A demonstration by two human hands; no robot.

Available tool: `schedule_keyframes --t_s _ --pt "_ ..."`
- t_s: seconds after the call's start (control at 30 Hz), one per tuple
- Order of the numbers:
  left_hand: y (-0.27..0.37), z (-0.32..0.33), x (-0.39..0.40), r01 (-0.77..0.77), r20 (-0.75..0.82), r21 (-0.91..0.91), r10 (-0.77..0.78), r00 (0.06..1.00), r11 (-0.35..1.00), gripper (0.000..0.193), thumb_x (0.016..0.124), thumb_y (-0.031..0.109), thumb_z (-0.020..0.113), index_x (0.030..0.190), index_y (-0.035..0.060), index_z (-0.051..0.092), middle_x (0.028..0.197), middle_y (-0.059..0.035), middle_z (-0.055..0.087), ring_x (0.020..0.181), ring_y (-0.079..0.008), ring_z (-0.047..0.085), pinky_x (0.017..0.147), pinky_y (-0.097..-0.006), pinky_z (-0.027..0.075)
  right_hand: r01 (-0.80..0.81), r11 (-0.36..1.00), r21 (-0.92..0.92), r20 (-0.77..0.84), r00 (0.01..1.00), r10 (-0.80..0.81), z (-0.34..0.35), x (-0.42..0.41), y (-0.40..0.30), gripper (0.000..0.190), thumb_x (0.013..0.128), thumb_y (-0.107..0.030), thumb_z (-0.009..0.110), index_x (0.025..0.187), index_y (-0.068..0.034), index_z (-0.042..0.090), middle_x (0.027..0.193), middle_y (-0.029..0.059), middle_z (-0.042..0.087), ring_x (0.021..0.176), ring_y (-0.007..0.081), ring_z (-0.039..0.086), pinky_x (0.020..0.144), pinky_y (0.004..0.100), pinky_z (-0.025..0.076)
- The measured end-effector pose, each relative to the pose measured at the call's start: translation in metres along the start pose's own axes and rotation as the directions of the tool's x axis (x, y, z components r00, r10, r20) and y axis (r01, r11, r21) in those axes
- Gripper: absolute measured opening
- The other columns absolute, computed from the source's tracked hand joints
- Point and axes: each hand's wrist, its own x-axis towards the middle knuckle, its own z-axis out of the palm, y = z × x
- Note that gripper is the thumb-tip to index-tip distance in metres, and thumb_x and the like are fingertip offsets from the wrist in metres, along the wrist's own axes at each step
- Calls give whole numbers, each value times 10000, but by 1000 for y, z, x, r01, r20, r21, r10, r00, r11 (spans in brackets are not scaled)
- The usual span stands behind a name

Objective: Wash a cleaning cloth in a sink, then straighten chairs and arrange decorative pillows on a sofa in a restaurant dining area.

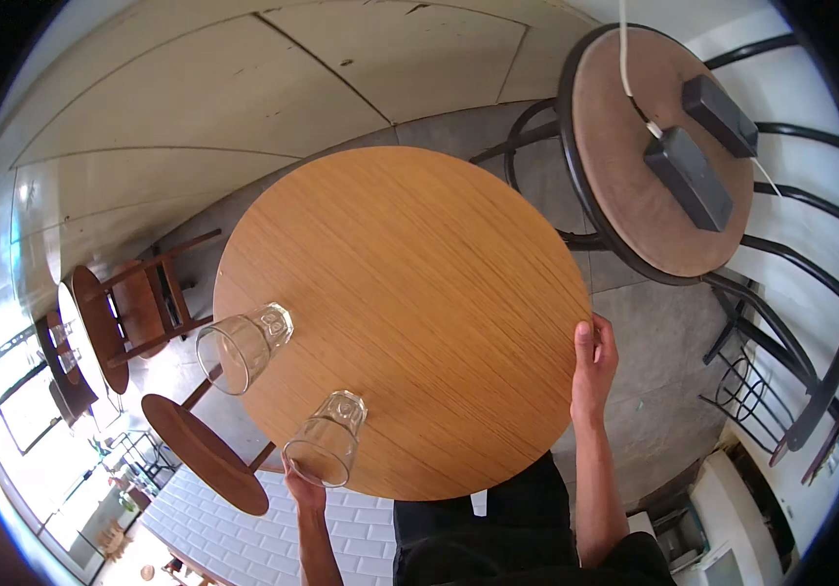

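A round wooden table [419, 293] stands before me. Two clear drinking glasses rest on it: one glass [243, 348] near the left edge, the other glass [328, 439] near the lower left edge. My right hand [595, 359] grips the table's right rim, thumb on top, fingers over the side. At the lower left rim, my left hand [306, 483] is partly hidden behind the nearer glass and the table edge; whether it holds the rim or only touches it does not show.
At upper right, a cushioned black chair [602, 80] bears two dark power adapters [690, 179] with white cables. Wooden stools [203, 454] stand left. A cream panelled wall [317, 80] runs along the top. A white-tiled surface [243, 513] lies below left.
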Motion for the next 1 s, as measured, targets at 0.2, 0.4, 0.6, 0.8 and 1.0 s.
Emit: schedule_keyframes --t_s 0.2,0.4,0.6,0.8,1.0 --pt "2 11 0 -2 -87 -42 -2 996 999 385 956 163 383 1327 60 371 1320 -124 474 1206 -280 468 1020 -436 384 3 1000 18 40 999 -4 -1 1 1 480 921 -451 534 1104 -8 555 905 62 603 858 146 533 788 301 418" --pt "-4 -4 2 -48 -21 -102 46 999 994 310 975 187 375 1256 68 432 1230 -90 521 1175 -242 487 1005 -416 396 52 998 21 39 998 -52 3 -1 5 514 918 -454 541 1097 28 542 1012 84 588 953 157 523 848 310 407" --pt "-21 23 13 -144 -230 -54 128 965 988 289 974 273 388 1170 90 496 1163 -35 542 1115 -173 504 966 -336 381 39 999 -13 18 999 -39 -3 -1 11 483 909 -455 551 1100 -11 551 1052 81 579 973 177 535 858 324 412" --pt "-21 36 10 -172 -365 -117 119 923 978 344 950 339 417 1122 69 543 1098 -31 571 1054 -155 512 934 -316 375 -52 991 119 38 998 48 -2 2 14 453 896 -411 580 1118 -18 544 1098 89 566 991 206 540 845 367 432" --pt "-14 55 20 -208 -447 -120 134 884 971 371 936 367 421 1060 56 580 995 -20 580 985 -137 510 885 -294 384 -94 981 171 43 995 88 4 -2 -1 492 890 -393 579 1192 -10 511 1179 130 548 1065 263 530 894 409 422"
